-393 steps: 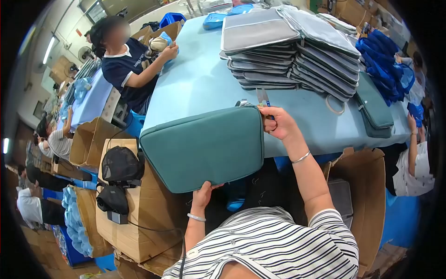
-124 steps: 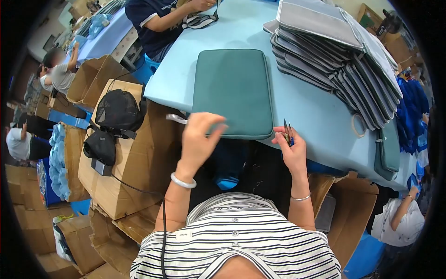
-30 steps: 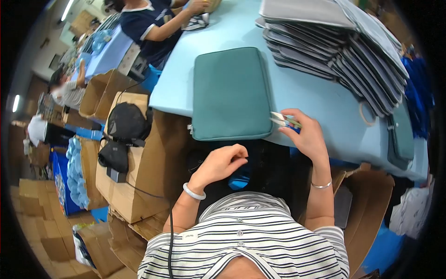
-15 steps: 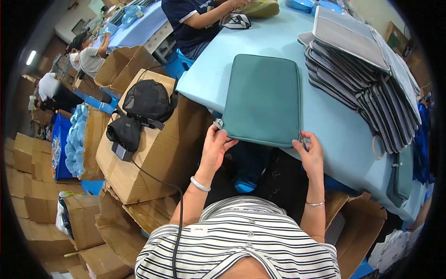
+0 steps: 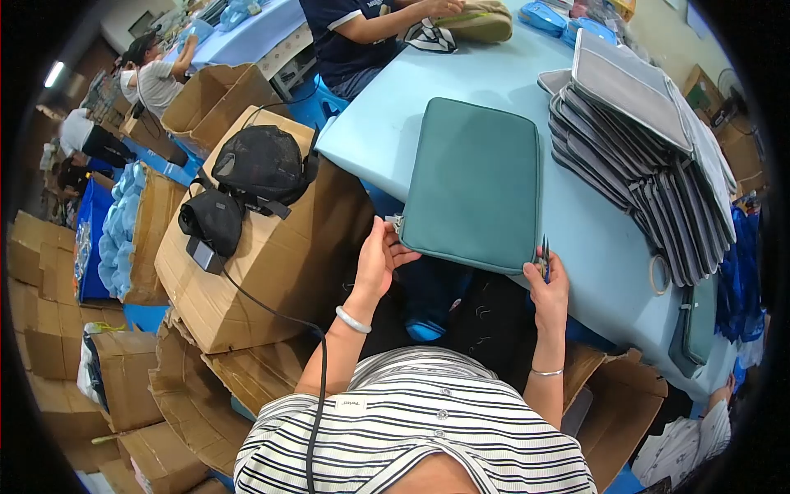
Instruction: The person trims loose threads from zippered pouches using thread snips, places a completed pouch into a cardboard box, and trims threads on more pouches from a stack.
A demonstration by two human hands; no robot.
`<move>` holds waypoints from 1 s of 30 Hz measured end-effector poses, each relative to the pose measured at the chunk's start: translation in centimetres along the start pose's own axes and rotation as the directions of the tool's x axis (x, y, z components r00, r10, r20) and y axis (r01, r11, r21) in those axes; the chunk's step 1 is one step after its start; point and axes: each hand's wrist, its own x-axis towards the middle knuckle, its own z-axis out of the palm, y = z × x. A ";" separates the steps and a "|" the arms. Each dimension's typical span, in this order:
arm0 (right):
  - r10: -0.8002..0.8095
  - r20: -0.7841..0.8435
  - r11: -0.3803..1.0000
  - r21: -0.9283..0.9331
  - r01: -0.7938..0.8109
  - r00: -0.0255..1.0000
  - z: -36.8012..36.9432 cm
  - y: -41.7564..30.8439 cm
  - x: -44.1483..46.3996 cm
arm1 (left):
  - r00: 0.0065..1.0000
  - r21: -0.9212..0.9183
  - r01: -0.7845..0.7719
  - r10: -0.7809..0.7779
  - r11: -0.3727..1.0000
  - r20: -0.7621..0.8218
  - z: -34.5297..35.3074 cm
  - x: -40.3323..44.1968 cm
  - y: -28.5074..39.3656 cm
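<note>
A dark green zippered laptop sleeve lies partly on the light blue tabletop, its near edge jutting out over my lap. At its lower left corner, by the metal zipper pull, my left hand grips the edge, thumb up and fingers beneath. My right hand is closed around small thread snips, blades pointing up. Its thumb and fingers also meet the sleeve's lower right corner.
Grey sleeves form a tall, leaning stack on the right of the table. Near it are a tape ring and another green sleeve. A carton bears a black bag; a cable runs to me. Someone works opposite.
The view has shifted slightly. The snips in my right hand now point upright rather than slanting left. Both hands stay at the sleeve's lower corners.
</note>
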 end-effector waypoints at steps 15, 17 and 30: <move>0.043 -0.019 0.966 0.257 -0.036 0.999 0.2 1.2 -1.2 | 0.973 -0.095 0.009 0.013 0.995 0.229 0.0 -0.5 -0.9; 0.053 -0.035 0.963 0.267 -0.042 0.998 -0.1 1.6 -1.3 | 0.973 -0.124 0.022 0.008 0.992 0.232 -0.1 -0.3 -1.3; 0.033 -0.009 0.968 0.251 -0.030 0.999 -0.5 2.3 -1.2 | 0.963 -0.140 0.025 0.013 0.990 0.269 -1.0 -0.8 -1.9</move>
